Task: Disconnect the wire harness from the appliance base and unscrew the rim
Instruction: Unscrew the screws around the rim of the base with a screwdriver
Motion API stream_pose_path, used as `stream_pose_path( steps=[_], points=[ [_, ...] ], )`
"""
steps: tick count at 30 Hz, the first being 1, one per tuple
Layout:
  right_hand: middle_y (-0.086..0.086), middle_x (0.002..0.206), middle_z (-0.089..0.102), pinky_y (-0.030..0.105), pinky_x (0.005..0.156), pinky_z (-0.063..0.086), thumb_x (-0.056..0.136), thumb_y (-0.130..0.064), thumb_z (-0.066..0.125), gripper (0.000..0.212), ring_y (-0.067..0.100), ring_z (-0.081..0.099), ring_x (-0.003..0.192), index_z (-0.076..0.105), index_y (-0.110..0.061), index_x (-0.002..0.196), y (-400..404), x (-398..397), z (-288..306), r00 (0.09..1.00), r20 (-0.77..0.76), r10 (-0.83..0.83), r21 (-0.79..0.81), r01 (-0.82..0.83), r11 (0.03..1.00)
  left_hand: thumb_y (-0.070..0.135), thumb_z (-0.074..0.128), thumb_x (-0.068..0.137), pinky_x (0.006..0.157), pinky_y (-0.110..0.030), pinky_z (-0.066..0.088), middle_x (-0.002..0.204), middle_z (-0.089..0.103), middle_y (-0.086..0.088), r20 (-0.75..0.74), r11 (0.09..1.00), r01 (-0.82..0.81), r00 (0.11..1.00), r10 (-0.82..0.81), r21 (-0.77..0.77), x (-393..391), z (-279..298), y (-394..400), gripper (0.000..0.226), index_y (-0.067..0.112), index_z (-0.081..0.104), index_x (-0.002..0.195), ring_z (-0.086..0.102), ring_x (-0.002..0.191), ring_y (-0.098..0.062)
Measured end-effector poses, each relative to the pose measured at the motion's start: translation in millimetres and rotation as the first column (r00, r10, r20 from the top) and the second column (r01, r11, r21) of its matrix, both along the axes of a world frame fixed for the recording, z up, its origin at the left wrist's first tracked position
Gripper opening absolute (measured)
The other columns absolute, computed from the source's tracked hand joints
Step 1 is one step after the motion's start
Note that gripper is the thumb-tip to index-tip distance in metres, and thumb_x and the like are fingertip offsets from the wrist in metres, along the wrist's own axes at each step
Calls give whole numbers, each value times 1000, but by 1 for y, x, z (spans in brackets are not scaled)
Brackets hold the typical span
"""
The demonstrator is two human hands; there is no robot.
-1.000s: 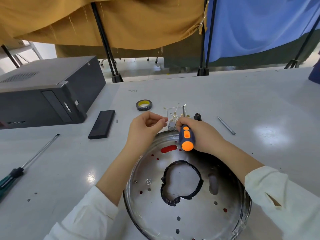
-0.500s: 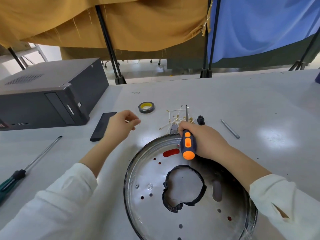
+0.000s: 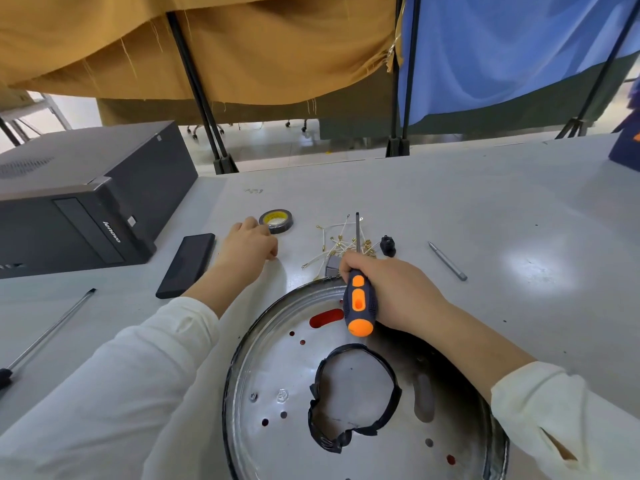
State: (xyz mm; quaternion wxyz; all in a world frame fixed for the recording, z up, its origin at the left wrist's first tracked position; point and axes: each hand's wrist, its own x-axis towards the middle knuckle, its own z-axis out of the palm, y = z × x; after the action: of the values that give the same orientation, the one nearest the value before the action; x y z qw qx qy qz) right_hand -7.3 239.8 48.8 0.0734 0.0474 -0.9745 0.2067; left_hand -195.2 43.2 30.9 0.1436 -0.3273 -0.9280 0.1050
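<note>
on the grey table, the left hand has moved away from the far edge of the round metal base, where a second ago it was pinching something small beside the right hand, and now rests knuckles-up on the tabletop just beside the roll of tape, next to the black phone. its fingers are curled under; whether they hold anything, i cannot tell. that move suggests a small loosened piece is being set aside, so the wiring step looks mostly done: the bundle of wires with its brass tips lies on the table just beyond the base's far rim, seemingly free of it, though the grey block near the rim hides the exact join. the right hand is wrapped round the orange and black screwdriver, whose shaft points away over the wires and whose handle lies over the base's far edge. the base sits close to the person, under the right forearm, well apart from the left hand. the rim screws look like the work remaining, and the screwdriver tip is not on any of them.
</note>
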Motion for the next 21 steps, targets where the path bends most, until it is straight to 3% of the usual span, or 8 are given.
stream_pose_path(
  steps=[9,14,17,21],
  points=[
    [-8,65,43,30,56,26,77,-15,51,34,7,37,57,29,-39,85,-1,1,2,1000,5,8,-1,-8,1000,22,52,96,91,-31,34,120,58,5,113,995,-78,991,69,70,-4,-1,0,22,26,67,111,40,116,-22],
    [-9,65,45,29,54,26,77,-13,53,39,8,39,59,29,-41,84,-1,1,1,1000,17,13,-24,-13,1000,22,58,93,93,-35,38,118,62,2,134,926,-63,991,13,372,17,11,-10,18,18,72,102,43,113,-24],
    [-9,66,46,28,55,30,77,-14,52,39,12,42,62,29,-44,84,0,-1,1,999,33,14,-39,-13,999,24,62,90,89,-28,37,113,65,2,108,876,-27,994,-29,481,44,19,-14,14,17,73,97,48,109,-22],
    [-10,74,49,29,58,33,79,-17,53,37,19,48,71,30,-47,85,0,-2,2,999,42,7,-41,-5,999,42,58,88,74,-22,42,96,64,18,424,802,-171,899,-110,572,92,35,-12,13,31,67,87,58,91,-6]
  ],
)
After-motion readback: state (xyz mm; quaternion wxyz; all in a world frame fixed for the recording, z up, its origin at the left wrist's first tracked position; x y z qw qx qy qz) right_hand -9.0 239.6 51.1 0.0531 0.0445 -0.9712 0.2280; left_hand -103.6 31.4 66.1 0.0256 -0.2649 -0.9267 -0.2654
